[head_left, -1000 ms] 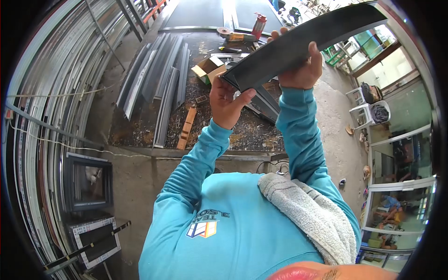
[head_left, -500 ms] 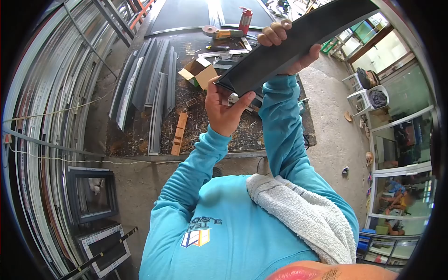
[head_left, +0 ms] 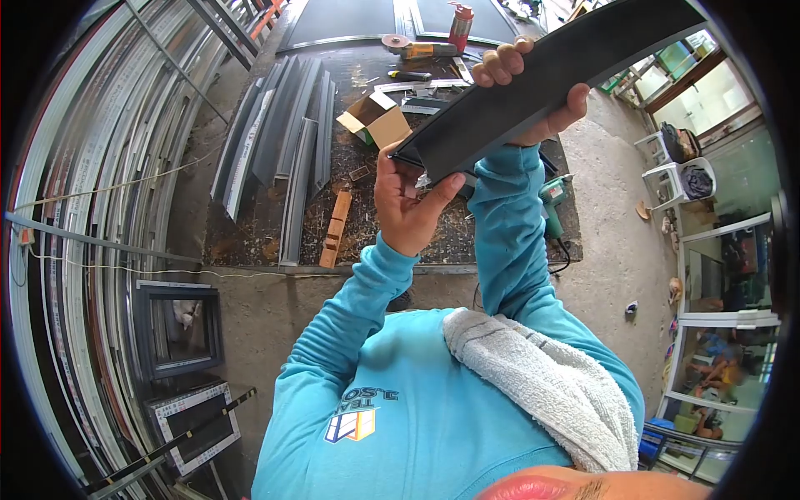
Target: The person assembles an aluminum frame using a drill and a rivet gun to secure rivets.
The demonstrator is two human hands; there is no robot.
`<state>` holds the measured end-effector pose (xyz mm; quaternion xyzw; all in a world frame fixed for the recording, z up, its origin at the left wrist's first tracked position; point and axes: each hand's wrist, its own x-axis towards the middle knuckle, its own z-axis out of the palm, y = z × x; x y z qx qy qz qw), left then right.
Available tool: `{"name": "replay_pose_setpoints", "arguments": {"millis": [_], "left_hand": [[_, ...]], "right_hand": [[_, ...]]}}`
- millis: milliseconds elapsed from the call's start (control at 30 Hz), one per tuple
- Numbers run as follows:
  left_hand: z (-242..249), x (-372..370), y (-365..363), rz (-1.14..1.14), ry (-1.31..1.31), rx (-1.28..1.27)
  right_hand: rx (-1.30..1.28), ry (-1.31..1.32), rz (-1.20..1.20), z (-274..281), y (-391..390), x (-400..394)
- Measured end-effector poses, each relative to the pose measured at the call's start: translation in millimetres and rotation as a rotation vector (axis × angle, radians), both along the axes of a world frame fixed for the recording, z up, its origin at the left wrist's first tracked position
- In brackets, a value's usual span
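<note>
A long dark profile (head_left: 533,87) is held up at a slant over the workbench (head_left: 233,250), its far end rising to the upper right. My left hand (head_left: 408,208) grips the near end, thumb on one side and fingers partly hidden behind it. Farther along, my right hand (head_left: 537,92) is wrapped round the profile from beneath, with fingertips over the upper edge. An open cardboard box (head_left: 387,125) and a notched wood block (head_left: 336,229) lie on the bench near my left hand.
Grey profiles (head_left: 287,142) lie on the bench's left. An angle grinder (head_left: 425,50) and red bottle (head_left: 460,29) are at the back, a green drill (head_left: 553,204) at the right edge. Long profiles (head_left: 92,208) fill the left side. White chairs (head_left: 667,179) stand right.
The view has shifted, so the bench appears slightly higher and further right. More of the green drill shows. Both hands keep their hold on the profile.
</note>
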<state>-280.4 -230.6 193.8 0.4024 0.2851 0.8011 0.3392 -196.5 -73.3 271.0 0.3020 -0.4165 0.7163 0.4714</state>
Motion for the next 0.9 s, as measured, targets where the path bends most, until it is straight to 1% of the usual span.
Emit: {"name": "replay_pose_setpoints", "arguments": {"millis": [67,200,300,400,500,600,700,767,833,867,900], "left_hand": [[-3,0,-1,0.001,-0.009,-0.007],[-6,-7,-4,-0.068,-0.064,-0.047],[-7,-9,-5,-0.067,-0.085,-0.036],[-11,-11,-3,-0.062,-0.093,-0.043],[-16,-13,-2,-0.037,-0.091,-0.07],[-19,-20,-4,-0.022,-0.103,-0.115],[-25,-31,-8,-0.019,-0.136,-0.153],[-38,-40,-11,-0.026,-0.161,-0.165],[-46,-55,-17,-0.051,-0.117,-0.163],[-50,-63,-20,-0.063,-0.097,-0.165],[-56,-76,-24,-0.081,-0.043,-0.226]], "right_hand": [[0.016,-0.009,0.054,-2,1,-5],[0.079,-0.014,0.125,-7,11,-19],[0.037,-0.016,0.175,-6,8,-23],[-0.029,-0.048,0.169,-9,9,-26],[-0.067,-0.13,0.094,-15,10,-30],[-0.212,-0.207,-0.009,-20,6,-36],[-0.208,-0.441,-0.234,-16,-11,-35],[-0.013,-0.828,-0.379,-53,-8,-8],[0.476,-1.047,-0.535,-71,-20,7],[0.865,-1.048,-0.614,-75,-33,11],[0.934,-1.143,-0.729,-96,-44,14]]}}
